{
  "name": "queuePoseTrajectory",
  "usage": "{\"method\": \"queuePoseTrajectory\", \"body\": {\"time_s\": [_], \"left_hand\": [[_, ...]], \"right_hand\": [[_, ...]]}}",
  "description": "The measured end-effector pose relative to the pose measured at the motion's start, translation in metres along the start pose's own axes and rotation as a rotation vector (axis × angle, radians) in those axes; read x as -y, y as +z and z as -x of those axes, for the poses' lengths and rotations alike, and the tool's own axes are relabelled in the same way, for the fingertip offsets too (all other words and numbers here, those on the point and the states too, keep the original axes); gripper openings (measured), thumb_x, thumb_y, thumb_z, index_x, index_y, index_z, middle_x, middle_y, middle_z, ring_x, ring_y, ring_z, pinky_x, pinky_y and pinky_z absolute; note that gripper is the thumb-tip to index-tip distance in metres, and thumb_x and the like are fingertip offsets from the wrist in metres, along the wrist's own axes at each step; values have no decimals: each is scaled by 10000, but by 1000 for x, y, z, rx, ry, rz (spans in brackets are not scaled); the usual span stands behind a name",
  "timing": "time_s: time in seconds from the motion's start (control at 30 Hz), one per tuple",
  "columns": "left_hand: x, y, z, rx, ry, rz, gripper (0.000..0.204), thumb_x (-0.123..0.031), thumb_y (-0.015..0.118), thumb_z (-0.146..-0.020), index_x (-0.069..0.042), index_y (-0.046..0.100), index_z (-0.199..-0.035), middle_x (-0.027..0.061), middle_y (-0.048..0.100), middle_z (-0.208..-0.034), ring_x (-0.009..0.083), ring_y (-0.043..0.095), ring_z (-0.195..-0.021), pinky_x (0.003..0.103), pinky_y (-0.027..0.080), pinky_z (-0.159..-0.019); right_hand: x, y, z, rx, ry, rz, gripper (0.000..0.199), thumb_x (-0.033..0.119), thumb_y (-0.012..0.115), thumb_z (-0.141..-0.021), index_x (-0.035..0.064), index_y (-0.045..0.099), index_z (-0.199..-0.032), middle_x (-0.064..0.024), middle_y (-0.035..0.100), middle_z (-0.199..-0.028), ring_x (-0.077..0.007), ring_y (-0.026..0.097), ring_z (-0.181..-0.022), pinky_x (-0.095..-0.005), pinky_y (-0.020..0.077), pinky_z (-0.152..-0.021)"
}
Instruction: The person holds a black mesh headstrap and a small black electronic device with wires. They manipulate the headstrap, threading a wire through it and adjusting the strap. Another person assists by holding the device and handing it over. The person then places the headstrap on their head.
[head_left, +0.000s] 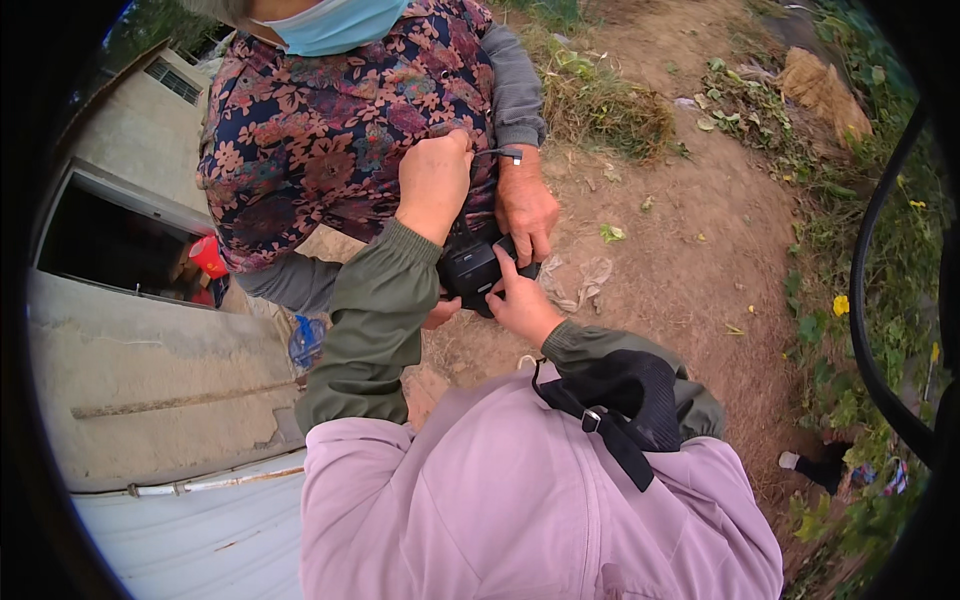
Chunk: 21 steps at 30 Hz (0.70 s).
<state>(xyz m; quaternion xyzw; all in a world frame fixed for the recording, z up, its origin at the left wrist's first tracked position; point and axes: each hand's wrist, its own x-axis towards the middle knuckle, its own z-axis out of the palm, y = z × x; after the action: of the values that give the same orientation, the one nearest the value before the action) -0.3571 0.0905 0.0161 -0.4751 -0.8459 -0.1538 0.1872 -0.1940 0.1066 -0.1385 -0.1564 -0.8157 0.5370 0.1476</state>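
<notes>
My left hand [435, 185] is raised before the chest of a person in a flowered top [330, 140]. Its fingers are closed on a short dark cable [487, 152], whose pale-tipped plug [515, 156] sticks out to the right. Lower down is a black box-shaped device [470, 270]. My right hand [525, 308] grips its right side, fingers bent over the edge. The other person's hand [527, 205] reaches down to the device from above, and their second hand [441, 314] shows partly below it, at the left.
A black fabric piece with a buckled strap [630, 410] lies over my right forearm. At left stands a building wall [150, 350] with a dark doorway [110, 240] and a red container [208, 257]. Dry grass [610, 105] and leafy plants [840, 260] border the dirt ground [690, 260].
</notes>
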Motion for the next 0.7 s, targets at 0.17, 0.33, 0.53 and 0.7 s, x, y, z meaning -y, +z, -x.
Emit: {"method": "queuePoseTrajectory", "body": {"time_s": [0.17, 0.33, 0.53, 0.7], "left_hand": [[0, 20, 4, 147, 69, 202, 150, -27, 510, -810, -19, 629, -901, 218, 635, -750, 388, 633, -759, 454, 502, -669], [-1, 35, 13, 396, -64, 533, 225, -166, 473, -914, 9, 614, -927, 234, 634, -858, 380, 615, -831, 435, 481, -731], [14, 65, 18, 532, -401, 1047, 561, -458, 398, -968, 69, 592, -972, 141, 633, -884, 202, 610, -828, 338, 484, -747], [17, 54, 46, 379, -476, 1207, 713, -559, 355, -952, 108, 556, -1105, 152, 628, -1018, 181, 598, -926, 301, 457, -838]], "right_hand": [[-5, 0, 2, -9, 2, -24, 782, 34, 634, -742, 3, 232, -1411, -178, 631, -745, -354, 623, -712, -416, 489, -664], [-8, -2, -1, -18, -16, -16, 768, 31, 633, -741, 17, 253, -1408, -177, 629, -765, -359, 619, -733, -425, 487, -662], [-11, -1, -1, -27, -21, 9, 754, 29, 624, -739, 29, 265, -1403, -176, 635, -775, -365, 622, -742, -427, 492, -680], [-6, 0, -2, -3, 14, 75, 751, 34, 622, -740, 35, 267, -1401, -174, 651, -768, -369, 630, -731, -412, 501, -690]]}}
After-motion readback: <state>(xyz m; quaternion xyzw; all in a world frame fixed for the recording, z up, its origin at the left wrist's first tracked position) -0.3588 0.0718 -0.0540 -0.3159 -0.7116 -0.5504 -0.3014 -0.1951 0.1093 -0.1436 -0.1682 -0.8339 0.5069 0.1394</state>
